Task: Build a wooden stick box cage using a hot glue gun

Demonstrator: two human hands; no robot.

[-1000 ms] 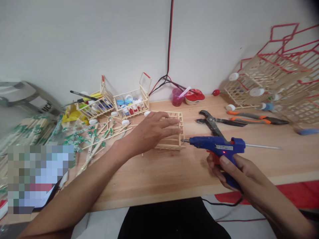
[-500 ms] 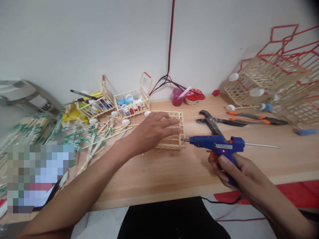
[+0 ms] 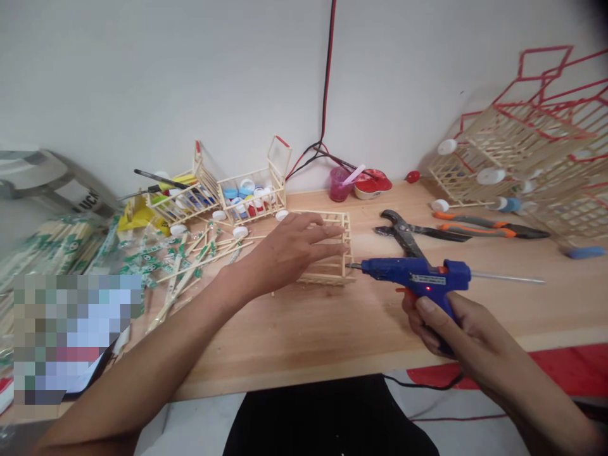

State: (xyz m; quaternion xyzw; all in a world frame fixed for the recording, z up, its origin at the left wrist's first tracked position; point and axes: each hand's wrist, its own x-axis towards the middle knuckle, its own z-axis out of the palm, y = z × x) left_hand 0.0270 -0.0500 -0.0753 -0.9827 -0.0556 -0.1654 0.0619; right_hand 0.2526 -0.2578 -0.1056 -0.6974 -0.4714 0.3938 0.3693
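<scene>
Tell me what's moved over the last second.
The right hand has shifted slightly rightward, still gripping the blue hot glue gun, nozzle at the edge of the wooden stick frame. Nothing was taken or let go. The left hand stays on the frame; the pliers look unchanged.

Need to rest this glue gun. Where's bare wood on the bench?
Bare wood runs along the front of the bench, between left forearm and right hand. Crowded: the loose sticks at left, the orange-handled pliers at right.
</scene>
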